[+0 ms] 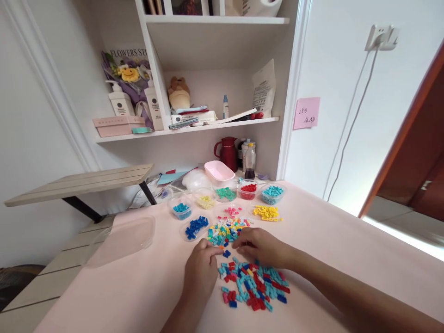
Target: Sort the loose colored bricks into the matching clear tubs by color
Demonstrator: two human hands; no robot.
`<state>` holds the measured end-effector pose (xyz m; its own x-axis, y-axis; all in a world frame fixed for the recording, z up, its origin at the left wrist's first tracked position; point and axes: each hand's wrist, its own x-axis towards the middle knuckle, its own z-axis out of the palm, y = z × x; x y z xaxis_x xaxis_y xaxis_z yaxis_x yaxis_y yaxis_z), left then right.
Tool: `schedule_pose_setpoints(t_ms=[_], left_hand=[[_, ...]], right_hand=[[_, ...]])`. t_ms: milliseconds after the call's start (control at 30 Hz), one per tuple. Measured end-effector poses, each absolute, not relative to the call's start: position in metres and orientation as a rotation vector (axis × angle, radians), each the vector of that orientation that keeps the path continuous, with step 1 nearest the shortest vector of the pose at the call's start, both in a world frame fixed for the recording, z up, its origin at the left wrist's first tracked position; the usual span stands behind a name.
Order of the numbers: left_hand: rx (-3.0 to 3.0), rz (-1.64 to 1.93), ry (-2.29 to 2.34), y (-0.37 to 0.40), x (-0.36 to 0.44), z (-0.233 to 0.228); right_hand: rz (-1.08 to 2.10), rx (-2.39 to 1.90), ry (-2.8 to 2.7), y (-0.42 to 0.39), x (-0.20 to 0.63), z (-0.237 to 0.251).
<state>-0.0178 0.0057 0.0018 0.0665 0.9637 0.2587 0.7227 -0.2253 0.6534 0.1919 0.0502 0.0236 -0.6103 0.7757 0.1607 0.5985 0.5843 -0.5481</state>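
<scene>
Small coloured building bricks lie in two heaps on the pink tabletop. The far heap (227, 230) mixes pale yellow, green, pink and white pieces; the near heap (255, 284) is mostly red, light blue and dark blue. My left hand (201, 267) rests left of the gap between them, index finger stretched toward an orange piece and some dark blue bricks (226, 254). My right hand (262, 246) reaches in from the right, fingers bent and apart, fingertips down at the far heap's edge. Neither hand shows a brick held in it.
Clear tubs of sorted bricks stand beyond: dark blue (196, 228), blue (181, 210), pale yellow (206, 200), green (225, 193), red (248, 190), turquoise (272, 193), yellow (266, 212). A transparent lid (121, 240) lies left. Behind are a pink basin (219, 171), red jug (228, 155) and bottle (249, 162).
</scene>
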Motion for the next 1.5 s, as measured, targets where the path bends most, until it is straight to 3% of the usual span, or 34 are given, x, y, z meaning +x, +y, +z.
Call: schedule_pose_setpoints(t_ms=[233,633,967,1200,1500], left_hand=[[2.063,0.882,1.564,0.005,-0.019,0.001],[2.001,0.872,1.584,0.008,-0.018,-0.002],[2.026,0.863,1.610,0.005,-0.017,0.002],[2.014,0.876,1.596,0.006,-0.017,0.001],[1.994,0.874,1.592,0.007,-0.016,0.002]], right_hand=[[0.803,-0.942,-2.301,0.055,0.191,0.028],[0.371,-1.219,-2.148,0.063,0.197,-0.003],[0.490,-1.227,-2.084,0.061,0.205,0.004],[0.379,-1.189,-2.252,0.059,0.202,0.000],[0.579,-1.225,-2.152,0.056,0.211,0.014]])
